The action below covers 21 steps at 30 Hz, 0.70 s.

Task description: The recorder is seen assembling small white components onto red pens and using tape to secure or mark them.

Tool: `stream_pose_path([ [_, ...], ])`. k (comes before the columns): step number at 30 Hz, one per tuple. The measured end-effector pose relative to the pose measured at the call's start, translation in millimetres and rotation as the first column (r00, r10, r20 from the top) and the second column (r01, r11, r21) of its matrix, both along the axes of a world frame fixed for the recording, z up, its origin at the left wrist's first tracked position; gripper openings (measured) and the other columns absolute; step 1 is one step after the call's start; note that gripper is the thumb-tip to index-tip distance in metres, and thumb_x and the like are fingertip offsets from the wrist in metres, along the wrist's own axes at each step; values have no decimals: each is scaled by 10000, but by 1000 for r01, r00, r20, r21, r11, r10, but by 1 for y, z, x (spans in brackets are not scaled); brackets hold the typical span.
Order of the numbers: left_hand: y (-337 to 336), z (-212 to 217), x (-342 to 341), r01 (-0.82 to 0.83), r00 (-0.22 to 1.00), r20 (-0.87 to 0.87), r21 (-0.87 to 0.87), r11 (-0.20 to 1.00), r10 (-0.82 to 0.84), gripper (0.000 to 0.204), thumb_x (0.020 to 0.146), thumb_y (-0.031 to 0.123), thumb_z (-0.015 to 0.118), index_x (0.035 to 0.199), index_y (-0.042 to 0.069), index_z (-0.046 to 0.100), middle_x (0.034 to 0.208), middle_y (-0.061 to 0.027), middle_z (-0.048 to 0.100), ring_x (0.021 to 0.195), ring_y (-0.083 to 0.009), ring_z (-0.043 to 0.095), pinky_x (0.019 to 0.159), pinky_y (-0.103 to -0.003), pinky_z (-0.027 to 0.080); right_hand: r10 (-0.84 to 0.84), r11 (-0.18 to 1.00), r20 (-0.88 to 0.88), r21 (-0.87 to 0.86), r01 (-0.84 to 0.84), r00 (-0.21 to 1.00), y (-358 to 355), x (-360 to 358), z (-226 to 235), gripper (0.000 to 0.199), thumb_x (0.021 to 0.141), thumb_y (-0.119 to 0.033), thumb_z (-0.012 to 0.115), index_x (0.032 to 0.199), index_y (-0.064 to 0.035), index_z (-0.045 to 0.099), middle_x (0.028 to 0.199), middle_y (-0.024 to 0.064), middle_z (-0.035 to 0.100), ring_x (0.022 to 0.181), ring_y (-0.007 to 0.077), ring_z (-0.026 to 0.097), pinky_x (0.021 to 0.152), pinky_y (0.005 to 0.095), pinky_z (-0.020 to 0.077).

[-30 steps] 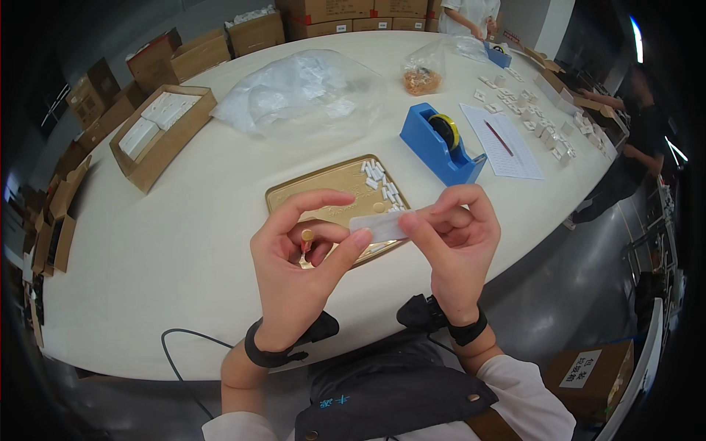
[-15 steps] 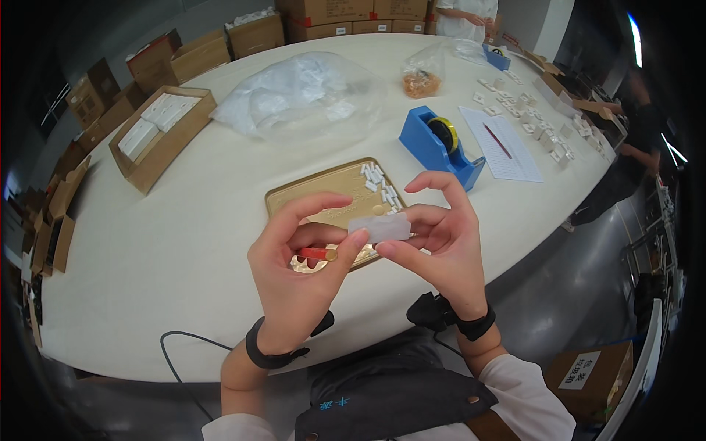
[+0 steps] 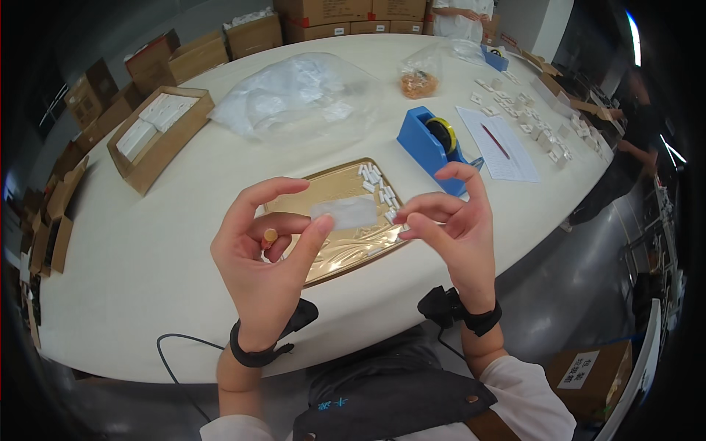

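Right hand (image 3: 460,242): drawn off the translucent slip (image 3: 353,213) since the earlier frame, now just apart at its 3 o'clock; thumb and one finger nearly meet, cannot tell if they grip anything.
Left hand (image 3: 265,253): thumb and a finger pinch the slip's 9 o'clock end, forefinger arched free, red stick (image 3: 270,237) tucked within.
Slip: above gold tray (image 3: 357,248); white cylinders (image 3: 370,175) lie toward the tray's 1 o'clock.
Risk: one-ended pinch; loosening for the stick could drop either.
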<state>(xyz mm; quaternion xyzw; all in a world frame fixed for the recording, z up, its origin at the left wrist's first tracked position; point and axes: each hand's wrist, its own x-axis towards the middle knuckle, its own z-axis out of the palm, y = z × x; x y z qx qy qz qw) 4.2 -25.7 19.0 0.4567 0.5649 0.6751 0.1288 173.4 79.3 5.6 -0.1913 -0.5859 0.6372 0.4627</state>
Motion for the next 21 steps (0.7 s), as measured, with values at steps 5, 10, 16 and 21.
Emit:
stream_pose_path([
  [5, 0, -1, 11, 43, 999, 0, -60, 997, -43, 319, 716, -36, 708, 1003, 31, 589, 990, -23, 638, 689, -39, 629, 452, -134, 298, 78, 995, 13, -65, -77, 997, -14, -18, 4, 548, 734, 54, 697, 1120, -57, 324, 758, 105, 653, 741, 162, 656, 673, 250, 542],
  [10, 1, -5, 17, 87, 996, -17, -45, 995, -88, 313, 719, -38, 705, 1002, 34, 591, 976, -17, 639, 706, -58, 645, 461, -137, 323, 95, 995, 16, -37, -95, 995, -8, -11, -4, 500, 740, 54, 697, 1082, -45, 347, 740, 93, 651, 719, 149, 651, 680, 251, 531],
  [16, 1, -5, 17, 41, 998, -40, -37, 998, -42, 298, 722, -34, 706, 991, 35, 598, 901, -9, 654, 693, -57, 645, 457, -137, 323, 45, 993, -84, -104, -53, 995, -11, -14, -3, 483, 760, 75, 663, 1092, -35, 330, 775, 122, 656, 743, 176, 658, 721, 282, 543],
  [21, 0, -4, 18, 0, 1000, -8, -26, 1000, 0, 298, 724, -27, 710, 993, 38, 598, 890, -23, 659, 683, -44, 634, 464, -140, 314, 20, 992, -98, -118, -32, 995, -17, -23, 4, 525, 766, 97, 641, 1129, -29, 284, 799, 160, 656, 765, 202, 665, 737, 294, 550],
])
